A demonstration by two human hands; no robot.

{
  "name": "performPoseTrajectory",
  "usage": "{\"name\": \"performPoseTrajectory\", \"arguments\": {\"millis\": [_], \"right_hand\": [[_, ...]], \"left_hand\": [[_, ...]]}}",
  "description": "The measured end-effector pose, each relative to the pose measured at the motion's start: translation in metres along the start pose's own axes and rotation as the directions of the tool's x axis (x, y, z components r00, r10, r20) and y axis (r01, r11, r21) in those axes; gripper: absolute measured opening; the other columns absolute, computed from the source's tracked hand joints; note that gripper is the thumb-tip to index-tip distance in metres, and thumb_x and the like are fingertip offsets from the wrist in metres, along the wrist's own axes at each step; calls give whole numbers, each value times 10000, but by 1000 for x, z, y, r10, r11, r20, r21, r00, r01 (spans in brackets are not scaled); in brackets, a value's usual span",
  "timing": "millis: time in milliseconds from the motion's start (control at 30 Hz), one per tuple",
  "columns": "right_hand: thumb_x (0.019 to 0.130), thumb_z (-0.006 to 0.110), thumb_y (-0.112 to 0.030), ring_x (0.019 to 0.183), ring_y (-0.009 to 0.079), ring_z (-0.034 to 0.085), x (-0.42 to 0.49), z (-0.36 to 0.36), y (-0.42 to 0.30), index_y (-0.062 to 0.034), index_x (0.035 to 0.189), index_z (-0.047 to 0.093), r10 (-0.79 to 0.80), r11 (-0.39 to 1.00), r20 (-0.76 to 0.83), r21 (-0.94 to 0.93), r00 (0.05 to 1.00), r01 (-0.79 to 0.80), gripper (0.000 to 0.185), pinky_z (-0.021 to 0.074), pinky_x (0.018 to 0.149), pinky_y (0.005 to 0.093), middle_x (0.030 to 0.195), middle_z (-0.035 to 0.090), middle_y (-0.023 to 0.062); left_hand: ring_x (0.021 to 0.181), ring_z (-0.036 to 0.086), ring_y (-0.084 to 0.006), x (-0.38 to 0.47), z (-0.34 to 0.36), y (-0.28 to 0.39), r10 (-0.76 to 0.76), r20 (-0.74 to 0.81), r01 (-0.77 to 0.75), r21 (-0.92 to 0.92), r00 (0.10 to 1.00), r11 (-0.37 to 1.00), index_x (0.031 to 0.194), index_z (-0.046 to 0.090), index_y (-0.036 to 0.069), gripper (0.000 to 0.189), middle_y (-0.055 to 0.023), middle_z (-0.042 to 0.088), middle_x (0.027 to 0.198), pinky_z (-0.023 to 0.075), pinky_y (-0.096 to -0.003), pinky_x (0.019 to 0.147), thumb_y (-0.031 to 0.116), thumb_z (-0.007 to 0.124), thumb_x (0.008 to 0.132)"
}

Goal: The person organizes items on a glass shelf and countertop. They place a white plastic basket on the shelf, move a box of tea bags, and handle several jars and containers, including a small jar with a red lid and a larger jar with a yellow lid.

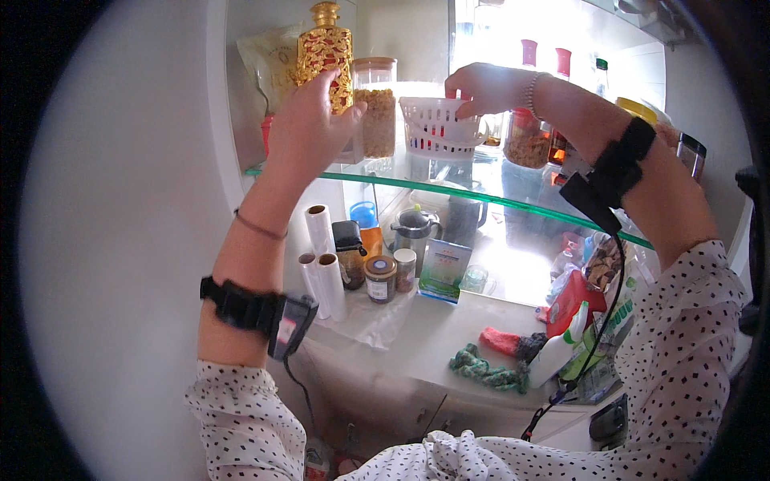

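My left hand (313, 123) is raised at the left of the upper glass shelf (385, 179), thumb and index finger apart with nothing visible between them. Just behind it stand a gold ornamented bottle (325, 51) with red showing through and a clear jar (379, 123) of flaky food under a wooden-looking lid. At the rim of a white slotted plastic basket (442, 129) is my right hand (484, 87), fingers bent over the back right side and thumb overlapping the front. Whether they grip the rim cannot be made out. The basket sits upright, its contents mostly hidden.
Right of the basket stand a jar (526, 144) and several bottles. Below the shelf are plastic film rolls (328, 276), lidded jars (381, 279), a glass pitcher (415, 228) and an upright packet (445, 270). A white spray bottle (559, 349) and green knitted cloth (490, 370) lie at the counter's front right.
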State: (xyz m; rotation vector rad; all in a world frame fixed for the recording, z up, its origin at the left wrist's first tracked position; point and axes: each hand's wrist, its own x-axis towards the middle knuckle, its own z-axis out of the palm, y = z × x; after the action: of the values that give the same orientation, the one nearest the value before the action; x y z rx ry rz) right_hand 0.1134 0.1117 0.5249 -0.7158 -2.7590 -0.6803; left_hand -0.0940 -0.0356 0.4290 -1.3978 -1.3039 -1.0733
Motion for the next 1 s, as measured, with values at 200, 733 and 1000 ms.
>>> {"name": "performPoseTrajectory", "arguments": {"millis": [200, 733, 1000], "right_hand": [[811, 723, -105, 813, 258, 667, -27, -13, -10, 11, 1003, 643, 18, 998, -53, 58, 998, -15, 238, 579, 669, 328, 1012, 633, 164], [810, 728, -82, 800, 301, 628, -88, -15, 19, 3, 910, 662, -213, 971, -236, 60, 948, 233, 147, 557, 771, 391, 930, 649, 176], [775, 758, -84, 790, 286, 650, -63, -9, 13, 5, 913, 660, -130, 988, -225, 48, 966, 144, 191, 570, 718, 386, 906, 647, 173]], "left_hand": [[831, 680, -315, 42, 22, -7, -198, 311, 107, 288, 930, 952, 1095, 621, 13, 619, -172, 684, 887, 534, -437, 735, 549, 656, 787], [949, 672, -302, 65, 72, -19, -372, 537, 259, 275, 758, 926, 1172, 533, -67, 960, -237, 655, 1037, 524, -383, 859, 700, 727, 628], [985, 665, -294, 62, 78, -29, -340, 494, 219, 288, 800, 932, 1168, 585, 3, 884, -195, 671, 1036, 517, -379, 851, 715, 674, 651]]}}
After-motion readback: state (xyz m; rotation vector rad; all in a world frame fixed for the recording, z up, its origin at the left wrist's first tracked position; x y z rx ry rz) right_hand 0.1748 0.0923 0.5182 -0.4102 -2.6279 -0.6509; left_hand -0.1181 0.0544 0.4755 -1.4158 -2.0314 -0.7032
